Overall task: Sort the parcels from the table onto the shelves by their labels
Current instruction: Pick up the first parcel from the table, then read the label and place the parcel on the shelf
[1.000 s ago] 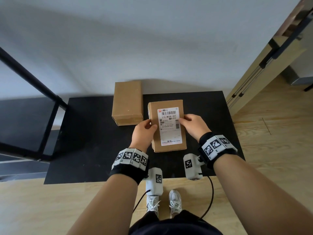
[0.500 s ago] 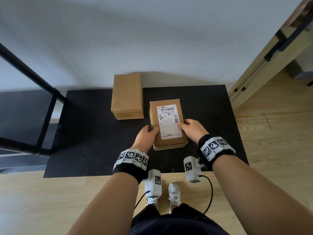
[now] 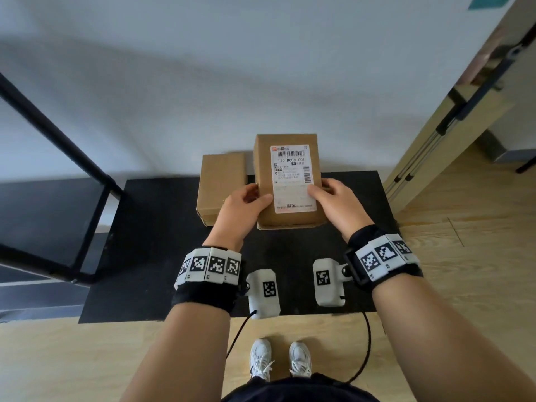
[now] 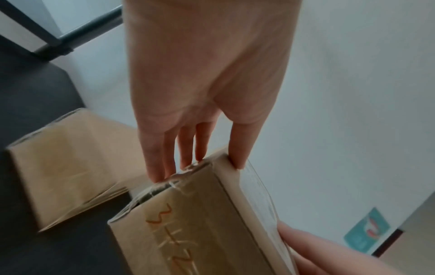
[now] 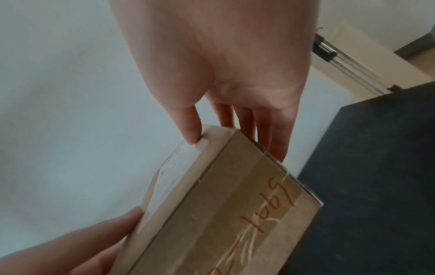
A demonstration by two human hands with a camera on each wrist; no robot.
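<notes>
A brown cardboard parcel (image 3: 285, 158) with a white shipping label (image 3: 291, 169) facing up is held above the black table (image 3: 150, 227). My left hand (image 3: 242, 208) grips its left side, thumb on top and fingers underneath. My right hand (image 3: 333, 204) grips its right side the same way. In the left wrist view the left hand's fingers (image 4: 164, 158) lie on the parcel (image 4: 200, 223), whose end bears orange handwriting. The right wrist view shows the thumb (image 5: 190, 128) pinching the parcel (image 5: 223, 214). A second, plain parcel (image 3: 220, 187) lies on the table to the left.
A black metal shelf frame (image 3: 58, 146) stands at the left of the table. A white wall is behind the table. At the right stands a light wooden panel (image 3: 452, 132) with metal rods. The floor is light wood.
Both hands have lifted the labelled parcel off the table and raised it toward the camera. The plain parcel has stayed in place.
</notes>
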